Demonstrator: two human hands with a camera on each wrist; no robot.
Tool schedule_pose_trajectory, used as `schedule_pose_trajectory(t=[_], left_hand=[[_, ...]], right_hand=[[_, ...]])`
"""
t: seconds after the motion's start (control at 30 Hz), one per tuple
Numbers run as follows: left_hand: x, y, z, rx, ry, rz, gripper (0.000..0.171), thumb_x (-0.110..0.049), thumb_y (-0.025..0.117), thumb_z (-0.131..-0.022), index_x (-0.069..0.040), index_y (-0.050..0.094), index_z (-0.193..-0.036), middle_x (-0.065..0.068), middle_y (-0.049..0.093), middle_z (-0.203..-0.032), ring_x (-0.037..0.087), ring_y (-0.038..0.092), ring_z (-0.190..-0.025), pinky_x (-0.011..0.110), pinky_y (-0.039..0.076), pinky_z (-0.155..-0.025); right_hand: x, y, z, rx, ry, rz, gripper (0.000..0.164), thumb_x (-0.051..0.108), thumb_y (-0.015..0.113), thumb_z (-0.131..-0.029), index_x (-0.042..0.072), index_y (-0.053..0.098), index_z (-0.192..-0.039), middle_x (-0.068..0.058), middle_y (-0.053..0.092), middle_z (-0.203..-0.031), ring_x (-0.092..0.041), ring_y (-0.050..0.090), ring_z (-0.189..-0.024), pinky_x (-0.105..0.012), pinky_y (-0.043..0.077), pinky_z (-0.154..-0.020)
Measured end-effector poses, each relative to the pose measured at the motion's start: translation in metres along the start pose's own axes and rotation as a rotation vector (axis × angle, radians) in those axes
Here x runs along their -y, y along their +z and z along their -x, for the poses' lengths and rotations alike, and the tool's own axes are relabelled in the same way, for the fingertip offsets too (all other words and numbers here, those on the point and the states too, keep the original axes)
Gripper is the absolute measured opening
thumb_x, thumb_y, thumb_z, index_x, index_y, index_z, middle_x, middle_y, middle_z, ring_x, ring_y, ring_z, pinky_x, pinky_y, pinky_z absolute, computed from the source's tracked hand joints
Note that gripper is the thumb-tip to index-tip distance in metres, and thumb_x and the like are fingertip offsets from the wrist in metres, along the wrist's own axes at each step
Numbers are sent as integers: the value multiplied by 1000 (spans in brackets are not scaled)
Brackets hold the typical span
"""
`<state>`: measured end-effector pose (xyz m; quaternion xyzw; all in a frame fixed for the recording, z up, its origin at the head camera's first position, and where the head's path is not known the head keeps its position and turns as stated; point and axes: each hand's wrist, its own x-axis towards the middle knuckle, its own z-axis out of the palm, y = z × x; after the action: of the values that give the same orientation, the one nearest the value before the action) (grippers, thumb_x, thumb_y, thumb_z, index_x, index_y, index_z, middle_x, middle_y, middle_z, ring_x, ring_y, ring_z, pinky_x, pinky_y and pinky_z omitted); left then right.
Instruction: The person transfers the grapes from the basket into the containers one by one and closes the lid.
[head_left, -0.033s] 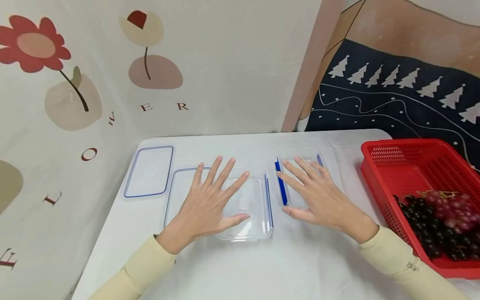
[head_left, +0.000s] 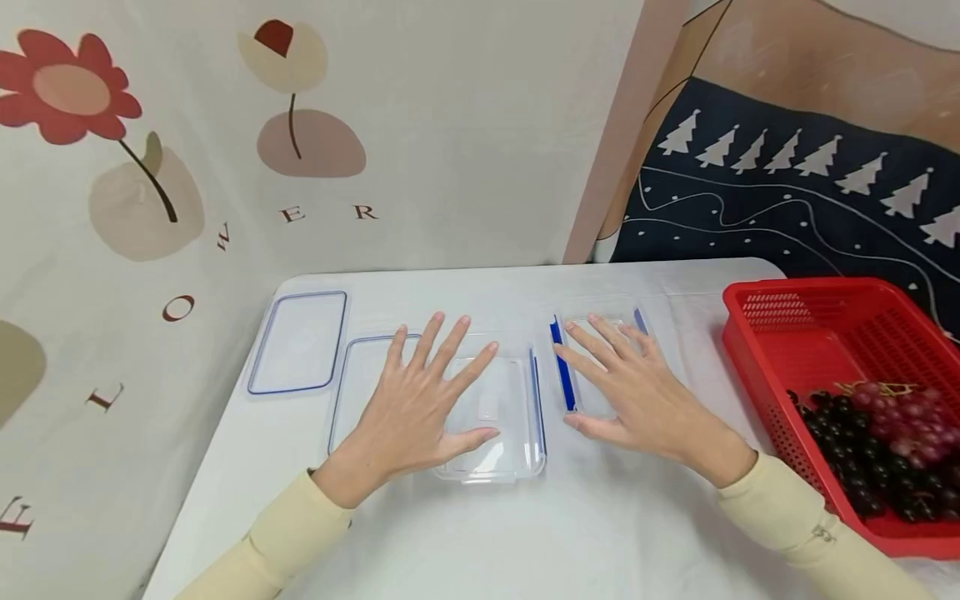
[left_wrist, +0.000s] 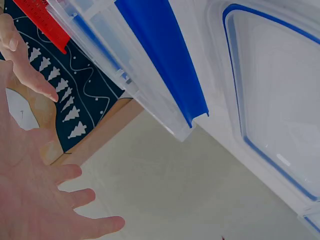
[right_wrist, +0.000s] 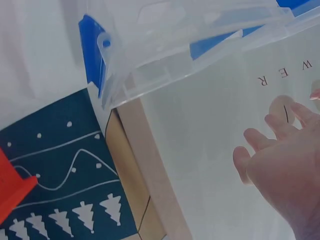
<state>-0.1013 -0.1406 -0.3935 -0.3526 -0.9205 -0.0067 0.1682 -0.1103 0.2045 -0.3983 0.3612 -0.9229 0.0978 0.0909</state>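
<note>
My left hand [head_left: 420, 408], fingers spread and palm down, hovers over a large clear food container [head_left: 513, 417] and the blue-edged clear lid [head_left: 360, 375] beside it, hiding part of both. With fingers likewise spread, my right hand [head_left: 637, 392] is over a smaller clear container with a blue clip flap [head_left: 564, 367]. Neither hand holds anything. The left wrist view has the left palm [left_wrist: 30, 180] at left, apart from a container's blue flap [left_wrist: 165, 60]. In the right wrist view, the right hand [right_wrist: 285, 170] is below a clear container [right_wrist: 165, 45].
Another blue-edged lid [head_left: 300, 342] lies flat at the table's back left. A red plastic basket [head_left: 757, 333] stands at the right, with dark grapes [head_left: 847, 450] and red grapes [head_left: 900, 417] inside. Patterned cloth hangs behind the white-covered table [head_left: 570, 533].
</note>
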Motion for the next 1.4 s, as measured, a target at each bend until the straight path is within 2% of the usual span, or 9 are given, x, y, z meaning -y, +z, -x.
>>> schedule_pose_trajectory(t=[0.2,0.4,0.7,0.87,1.07,1.23,1.4], left_hand=[[-6,5,-5,-16,-31,60,102,-78,65,-90,-23,37,-173,18,21,-179,44,9,-165,79,21,-120],[-24,8,-10,7,-80,164,104,-74,66,-94,-22,29,-175,18,23,-179,46,15,-164,79,26,-118],[-52,21,-20,10,-167,261,101,-72,64,-97,-16,29,-175,20,28,-176,47,19,-163,76,29,-119],[-67,29,-22,-9,-231,287,101,-72,64,-97,-13,33,-173,23,31,-174,51,23,-160,76,33,-116],[-81,41,-23,23,-283,264,100,-74,63,-97,-14,35,-172,23,31,-174,50,25,-159,73,36,-115],[-90,47,-27,54,-291,266,99,-75,60,-99,-13,35,-172,23,30,-175,50,24,-160,72,35,-116],[-96,53,-33,62,-285,292,97,-74,60,-100,-12,35,-172,24,28,-175,51,24,-160,72,34,-117]], right_hand=[[-4,2,5,-42,-13,0,88,64,68,-98,17,44,-169,-11,29,-178,-39,24,-163,-75,25,-119],[-6,-2,20,-115,3,7,87,61,71,-96,17,46,-167,-12,35,-175,-38,37,-156,-71,34,-114],[-14,-11,42,-129,87,32,92,57,76,-91,17,45,-167,-13,39,-172,-36,44,-150,-65,39,-112],[-19,-16,55,-117,147,45,90,54,80,-90,15,49,-165,-15,41,-170,-38,47,-148,-68,40,-112],[-28,-27,76,-111,231,47,89,48,83,-88,13,51,-163,-16,43,-169,-39,45,-148,-71,41,-108],[-40,-35,92,-157,289,13,93,38,87,-85,13,47,-165,-17,44,-167,-42,45,-146,-71,39,-104],[-47,-37,103,-184,323,19,95,38,87,-85,13,45,-167,-20,46,-165,-44,48,-143,-70,40,-100]])
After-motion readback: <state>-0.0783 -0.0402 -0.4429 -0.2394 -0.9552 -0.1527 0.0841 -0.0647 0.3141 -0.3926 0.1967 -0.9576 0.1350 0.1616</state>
